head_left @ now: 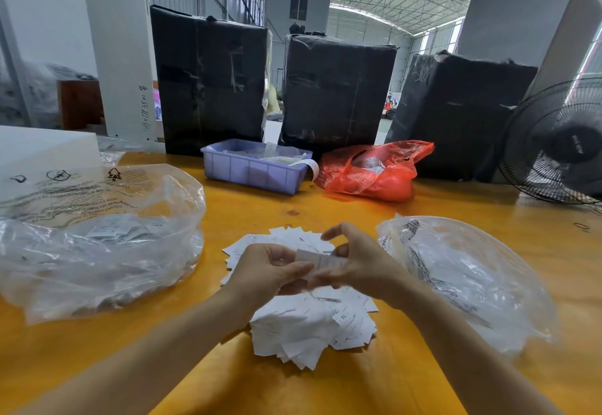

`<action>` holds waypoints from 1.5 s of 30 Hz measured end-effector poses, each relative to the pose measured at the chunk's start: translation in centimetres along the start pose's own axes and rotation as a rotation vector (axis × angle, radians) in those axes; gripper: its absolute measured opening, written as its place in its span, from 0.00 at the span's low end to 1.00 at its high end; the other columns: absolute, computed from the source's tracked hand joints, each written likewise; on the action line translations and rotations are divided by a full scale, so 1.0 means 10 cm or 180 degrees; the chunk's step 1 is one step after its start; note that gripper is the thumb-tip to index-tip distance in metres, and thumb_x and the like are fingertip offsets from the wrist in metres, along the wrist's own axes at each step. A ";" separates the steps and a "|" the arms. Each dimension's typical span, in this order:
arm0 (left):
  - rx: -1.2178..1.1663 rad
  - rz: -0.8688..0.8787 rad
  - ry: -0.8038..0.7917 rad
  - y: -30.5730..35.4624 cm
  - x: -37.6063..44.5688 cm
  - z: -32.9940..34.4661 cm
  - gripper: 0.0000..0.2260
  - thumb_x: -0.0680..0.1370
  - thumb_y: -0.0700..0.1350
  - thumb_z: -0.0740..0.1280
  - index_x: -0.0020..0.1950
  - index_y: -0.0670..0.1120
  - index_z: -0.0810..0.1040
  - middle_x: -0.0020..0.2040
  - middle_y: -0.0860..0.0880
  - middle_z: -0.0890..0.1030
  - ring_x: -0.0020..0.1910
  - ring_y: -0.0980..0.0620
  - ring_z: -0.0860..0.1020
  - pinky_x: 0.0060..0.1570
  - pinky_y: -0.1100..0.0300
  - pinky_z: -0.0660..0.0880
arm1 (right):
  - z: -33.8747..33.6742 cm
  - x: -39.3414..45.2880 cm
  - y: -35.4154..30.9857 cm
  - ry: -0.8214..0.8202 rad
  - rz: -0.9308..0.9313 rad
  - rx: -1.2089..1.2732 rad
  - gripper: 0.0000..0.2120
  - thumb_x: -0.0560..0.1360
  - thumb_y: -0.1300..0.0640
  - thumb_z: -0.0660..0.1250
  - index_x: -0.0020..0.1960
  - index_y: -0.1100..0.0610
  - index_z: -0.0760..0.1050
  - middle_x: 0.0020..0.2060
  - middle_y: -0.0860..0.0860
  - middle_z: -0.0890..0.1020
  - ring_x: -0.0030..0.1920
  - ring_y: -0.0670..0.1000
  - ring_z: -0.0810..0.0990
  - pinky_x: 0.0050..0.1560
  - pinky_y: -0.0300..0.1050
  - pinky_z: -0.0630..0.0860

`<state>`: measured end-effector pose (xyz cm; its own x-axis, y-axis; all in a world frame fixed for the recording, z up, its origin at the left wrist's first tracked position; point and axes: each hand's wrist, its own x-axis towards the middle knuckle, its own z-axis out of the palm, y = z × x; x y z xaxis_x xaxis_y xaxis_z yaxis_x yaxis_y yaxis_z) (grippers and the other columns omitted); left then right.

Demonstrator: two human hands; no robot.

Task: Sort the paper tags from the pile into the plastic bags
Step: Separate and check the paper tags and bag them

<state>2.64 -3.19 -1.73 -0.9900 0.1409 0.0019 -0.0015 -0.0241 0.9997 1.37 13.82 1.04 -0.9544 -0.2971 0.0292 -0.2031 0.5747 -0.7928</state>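
Note:
A pile of white paper tags [312, 326] lies on the yellow table in front of me. Above the pile, my left hand [270, 271] and my right hand [355, 261] meet and both pinch one white paper tag [321, 259] between their fingertips. A large clear plastic bag [97, 251] lies open to the left with several tags inside it. A second clear plastic bag [472, 281] lies to the right of the pile; what it holds is hard to make out.
A lilac plastic bin [254, 170] and a red plastic bag [374, 170] sit further back. Three black wrapped parcels [335, 92] stand along the far edge. A black fan [560, 144] is at the right, a white box [42, 150] at the far left.

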 end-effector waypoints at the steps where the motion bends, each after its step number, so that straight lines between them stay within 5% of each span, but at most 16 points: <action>1: -0.0202 -0.0004 0.0112 0.00 0.01 -0.01 0.04 0.73 0.36 0.70 0.47 0.38 0.81 0.37 0.42 0.84 0.34 0.49 0.83 0.36 0.62 0.80 | -0.01 0.01 0.00 0.0224 -0.0092 0.0216 0.25 0.66 0.60 0.78 0.56 0.53 0.68 0.43 0.60 0.80 0.34 0.49 0.80 0.39 0.46 0.77; 4: -0.0760 -0.0168 0.0238 0.01 0.03 -0.04 0.05 0.74 0.36 0.69 0.49 0.38 0.80 0.39 0.42 0.85 0.36 0.49 0.84 0.33 0.64 0.79 | -0.03 0.03 0.00 0.0722 -0.0282 0.0787 0.11 0.71 0.66 0.72 0.49 0.59 0.74 0.40 0.59 0.81 0.32 0.48 0.81 0.35 0.37 0.77; 9: -0.0908 -0.0370 0.0024 -0.06 0.00 0.02 0.13 0.68 0.42 0.73 0.50 0.39 0.81 0.44 0.40 0.85 0.41 0.46 0.84 0.36 0.63 0.79 | 0.10 0.03 0.00 0.0811 -0.0453 0.0693 0.09 0.70 0.69 0.72 0.49 0.65 0.79 0.36 0.56 0.83 0.31 0.46 0.80 0.33 0.35 0.75; 13: -0.1096 -0.0398 0.0232 -0.07 0.01 0.04 0.14 0.65 0.44 0.73 0.48 0.40 0.83 0.42 0.41 0.85 0.39 0.47 0.84 0.33 0.64 0.78 | 0.27 0.06 0.02 0.0814 -0.0679 0.0083 0.08 0.76 0.62 0.66 0.46 0.66 0.81 0.39 0.60 0.83 0.38 0.54 0.78 0.42 0.51 0.76; 17: -0.1577 -0.0393 0.0638 -0.07 0.04 0.04 0.15 0.68 0.43 0.73 0.52 0.40 0.82 0.44 0.43 0.85 0.41 0.49 0.84 0.37 0.63 0.77 | 0.36 0.06 -0.01 0.0394 -0.0764 -0.0065 0.12 0.81 0.55 0.58 0.54 0.58 0.79 0.43 0.48 0.79 0.46 0.46 0.76 0.48 0.42 0.73; 19: -0.1696 -0.0429 0.0765 -0.08 0.04 0.06 0.15 0.69 0.43 0.73 0.54 0.41 0.81 0.47 0.45 0.85 0.46 0.49 0.83 0.42 0.61 0.74 | 0.42 0.07 0.00 0.0223 -0.0875 -0.0221 0.09 0.79 0.55 0.62 0.56 0.54 0.77 0.50 0.51 0.77 0.50 0.47 0.76 0.54 0.42 0.74; 24: -0.1338 -0.0641 0.0483 -0.06 0.03 0.08 0.10 0.70 0.44 0.73 0.51 0.44 0.82 0.48 0.46 0.84 0.51 0.47 0.80 0.42 0.59 0.71 | 0.43 0.04 0.01 0.0544 -0.0711 0.0737 0.07 0.76 0.66 0.65 0.49 0.59 0.80 0.39 0.54 0.81 0.40 0.51 0.80 0.44 0.46 0.79; 27: -0.1065 -0.0564 0.0378 0.00 0.04 0.01 0.10 0.72 0.46 0.72 0.51 0.43 0.82 0.45 0.46 0.82 0.45 0.49 0.78 0.38 0.60 0.72 | 0.30 0.05 0.02 0.0589 -0.0530 0.1200 0.12 0.75 0.68 0.66 0.57 0.58 0.78 0.37 0.57 0.81 0.37 0.51 0.79 0.44 0.46 0.78; 33: -0.0431 -0.0211 0.0446 0.04 0.08 -0.11 0.03 0.73 0.42 0.71 0.40 0.44 0.82 0.31 0.50 0.82 0.27 0.59 0.77 0.28 0.67 0.74 | 0.20 0.08 0.03 0.0646 -0.0531 0.0836 0.18 0.76 0.68 0.65 0.65 0.57 0.74 0.34 0.51 0.80 0.31 0.41 0.75 0.41 0.41 0.76; 45: -0.0081 -0.0433 0.0050 0.02 0.08 -0.17 0.07 0.68 0.47 0.73 0.41 0.43 0.85 0.38 0.45 0.85 0.33 0.56 0.82 0.30 0.66 0.75 | 0.11 0.08 0.07 0.0629 -0.0142 0.1158 0.10 0.74 0.65 0.68 0.56 0.63 0.80 0.37 0.53 0.83 0.31 0.43 0.76 0.35 0.34 0.75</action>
<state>1.63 -4.81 -1.53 -0.9825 0.1292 -0.1341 -0.1392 -0.0308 0.9898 0.75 13.15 -0.13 -0.9772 -0.1433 0.1566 -0.1886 0.2472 -0.9504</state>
